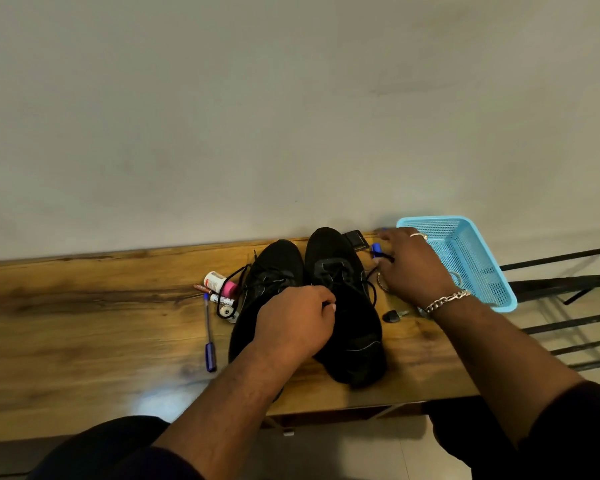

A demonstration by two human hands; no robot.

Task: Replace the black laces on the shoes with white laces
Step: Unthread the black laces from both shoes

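Sitting side by side, toes toward the pale wall, on a long wooden table (pixel 84 306) with a dark streaked grain: a pair of black fabric lace-up shoes, the left shoe (pixel 271 271) and the right shoe (pixel 347 306), both still threaded with thin black laces (pixel 369 287). Resting over the gap between the two shoes, the left hand (pixel 295 320), fingers curled inward and pinching a strand of black lace near the right shoe's eyelets. Reaching out just beyond the right shoe's outer side, the right hand (pixel 413 268), wearing a ring and a silver chain bracelet (pixel 447 299), fingers spread and loosely bent over the tabletop, touching a lace end beside a small blue object (pixel 376 250); not possible to tell whether anything is actually being gripped there. Lying left of the shoes: a white bottle with a pink cap (pixel 219 283), tipped on its side, a couple of marker pens (pixel 222 299), a small white round item (pixel 226 310) ringed by a loop of lace, and a blue ballpoint pen (pixel 208 334). Standing at the table's right end, just beside the right hand, a light blue perforated plastic basket (pixel 478 268). Lying near the right wrist, a black-headed key (pixel 394 316). Sitting behind the right shoe, against the wall, a small dark flat object (pixel 355 239).
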